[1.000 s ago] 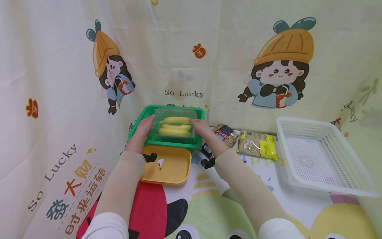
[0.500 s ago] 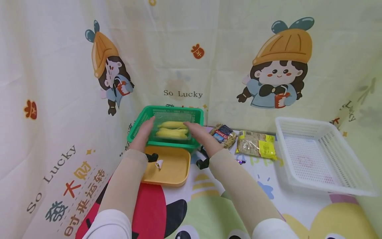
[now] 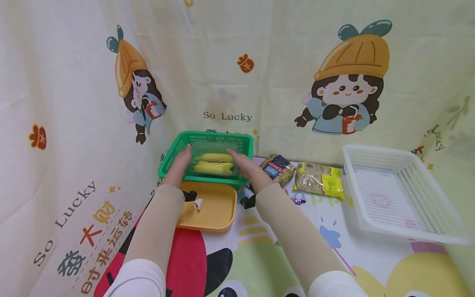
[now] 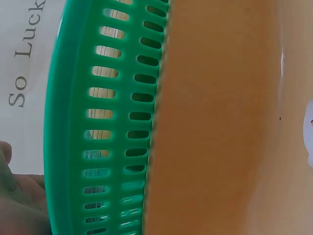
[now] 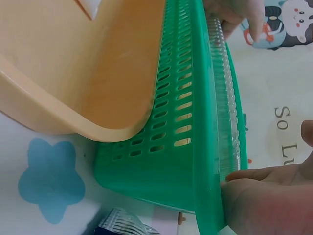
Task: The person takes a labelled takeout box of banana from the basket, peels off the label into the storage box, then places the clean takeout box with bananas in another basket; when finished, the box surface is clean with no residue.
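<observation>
A clear plastic box [image 3: 233,168] with several long yellow pieces [image 3: 213,168] inside sits down in the green basket [image 3: 174,154]. My left hand [image 3: 179,165] holds the box's left end, its thumb up along the side. At the opposite end my right hand [image 3: 246,166] grips the box, thumb at the upper edge. In the right wrist view, the ridged box wall [image 5: 227,98] stands just above the basket rim, between the two hands. Only part of the left hand [image 4: 19,200] shows beyond the rim in the left wrist view.
In front of the basket lies a yellow-orange tray [image 3: 211,212] with a small white scrap [image 3: 198,203]. To the right are an Agnesi pasta bag [image 3: 277,168], a yellow-labelled bag [image 3: 320,180], a small purple wrapper [image 3: 297,201] and a white basket [image 3: 408,231]. Patterned curtains stand behind.
Both hands have lowered the clear box into the green basket and shifted slightly left. The right arm has moved left, uncovering the purple wrapper.
</observation>
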Demonstrator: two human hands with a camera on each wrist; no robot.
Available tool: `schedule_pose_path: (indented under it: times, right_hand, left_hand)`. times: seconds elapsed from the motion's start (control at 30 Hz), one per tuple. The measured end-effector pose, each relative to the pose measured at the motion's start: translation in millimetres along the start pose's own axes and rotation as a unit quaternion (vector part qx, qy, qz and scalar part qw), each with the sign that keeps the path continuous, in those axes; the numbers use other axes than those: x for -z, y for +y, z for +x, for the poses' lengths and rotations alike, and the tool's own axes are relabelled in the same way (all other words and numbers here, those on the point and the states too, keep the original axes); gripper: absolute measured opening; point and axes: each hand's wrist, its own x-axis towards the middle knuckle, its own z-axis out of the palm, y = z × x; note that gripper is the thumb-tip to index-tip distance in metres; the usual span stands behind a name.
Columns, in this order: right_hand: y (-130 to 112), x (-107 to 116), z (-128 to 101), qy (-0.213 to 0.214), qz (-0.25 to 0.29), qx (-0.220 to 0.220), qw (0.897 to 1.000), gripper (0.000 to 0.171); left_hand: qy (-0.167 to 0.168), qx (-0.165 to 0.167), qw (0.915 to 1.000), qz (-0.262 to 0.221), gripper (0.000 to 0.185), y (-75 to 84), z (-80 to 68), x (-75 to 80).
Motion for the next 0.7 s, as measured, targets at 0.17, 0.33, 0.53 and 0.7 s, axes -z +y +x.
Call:
schedule_pose_path:
  times: [0.17,0.33,0.53,0.7]
  right_hand:
    - [0,-3,-1,-0.006,-0.028,0.002,1.000,0.077]
    - [2,-5,0,0.015,-0.053,-0.008,0.998,0.080]
    - [4,-7,1,0.089,-0.067,-0.001,0.994,0.083]
    - [6,2,-16,0.105,-0.175,0.073,0.976,0.072]
  left_hand:
    - [-0.005,0.013,0.9999,-0.009,0.089,-0.1,-2.3,-0.3]
    - [-0.008,0.013,0.9998,-0.011,0.089,0.6,-2.5,-2.0]
    - [0.031,-0.049,0.9983,-0.002,0.080,-2.0,-3.1,-4.7]
    - [0.104,-0.148,0.9834,0.014,0.067,-5.7,-6.2,-11.0]
